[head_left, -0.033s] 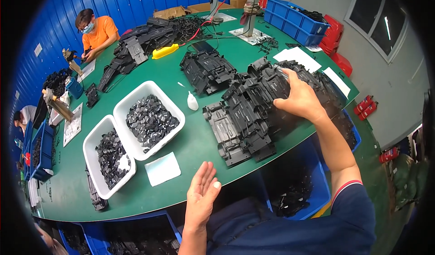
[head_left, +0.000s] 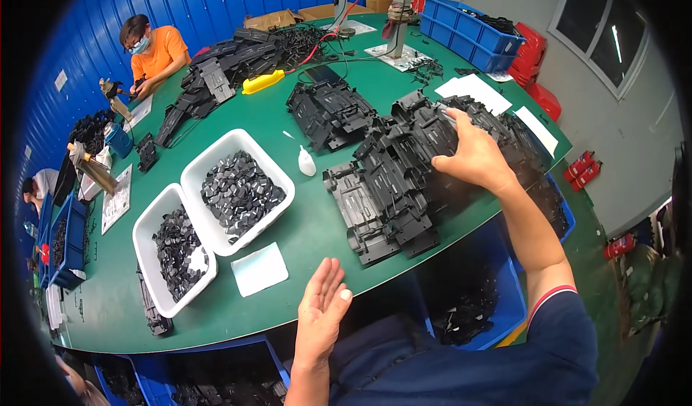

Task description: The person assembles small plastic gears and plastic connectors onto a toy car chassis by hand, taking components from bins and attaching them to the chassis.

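My left hand [head_left: 322, 305] is raised in front of the table's near edge, its fingers stretched out and nothing in it. My right hand [head_left: 477, 153] reaches over the stacked black molded plastic trays [head_left: 393, 179] on the right, thumb and fingers apart. Its fingertips are at the upper part of the stack; whether they touch it I cannot tell. Another group of black molded trays [head_left: 330, 112] lies just beyond. Left of them stands a small white squeeze bottle [head_left: 306, 162] with a thin nozzle.
Two white tubs [head_left: 272, 217] [head_left: 167, 311] hold small black pieces, beside a pale folded cloth [head_left: 259, 269]. A yellow tool [head_left: 263, 81] with a red hose lies farther back, near a heap of black parts [head_left: 231, 60]. Blue bins [head_left: 515, 290] sit below the table edge. A co-worker [head_left: 158, 49] sits far left.
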Demonstrator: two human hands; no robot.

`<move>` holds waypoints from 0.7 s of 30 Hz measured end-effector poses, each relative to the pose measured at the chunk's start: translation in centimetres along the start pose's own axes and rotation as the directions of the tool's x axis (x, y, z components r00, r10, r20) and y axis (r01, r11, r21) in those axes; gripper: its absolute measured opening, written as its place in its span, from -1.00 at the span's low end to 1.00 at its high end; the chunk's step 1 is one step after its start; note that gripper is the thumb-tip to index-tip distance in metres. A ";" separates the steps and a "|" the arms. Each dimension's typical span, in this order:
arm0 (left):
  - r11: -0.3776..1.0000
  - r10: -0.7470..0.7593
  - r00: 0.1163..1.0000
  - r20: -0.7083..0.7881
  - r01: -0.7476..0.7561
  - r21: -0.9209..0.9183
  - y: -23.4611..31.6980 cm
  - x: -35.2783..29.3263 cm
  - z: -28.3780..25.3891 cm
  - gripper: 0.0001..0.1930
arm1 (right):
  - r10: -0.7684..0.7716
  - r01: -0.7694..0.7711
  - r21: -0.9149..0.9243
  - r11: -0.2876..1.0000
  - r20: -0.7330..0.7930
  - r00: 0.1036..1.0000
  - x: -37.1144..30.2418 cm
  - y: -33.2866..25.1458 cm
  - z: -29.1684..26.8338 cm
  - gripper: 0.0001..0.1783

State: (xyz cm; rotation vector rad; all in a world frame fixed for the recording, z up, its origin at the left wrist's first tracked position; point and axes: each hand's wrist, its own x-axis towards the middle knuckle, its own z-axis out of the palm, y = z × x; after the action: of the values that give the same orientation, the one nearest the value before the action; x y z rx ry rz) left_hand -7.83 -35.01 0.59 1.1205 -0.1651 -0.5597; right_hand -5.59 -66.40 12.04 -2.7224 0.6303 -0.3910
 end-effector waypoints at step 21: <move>0.999 -0.041 0.996 -0.074 0.042 0.015 -1.0 1.4 0.4 -0.38 | -0.093 0.100 -0.132 0.986 0.058 0.994 7.1 7.7 0.8 -0.22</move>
State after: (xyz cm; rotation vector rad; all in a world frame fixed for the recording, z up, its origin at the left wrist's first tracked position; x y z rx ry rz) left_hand -7.11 -36.36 -0.31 1.1615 -0.0833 -0.5544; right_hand -2.03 -76.05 9.87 -2.8894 0.5303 -0.3094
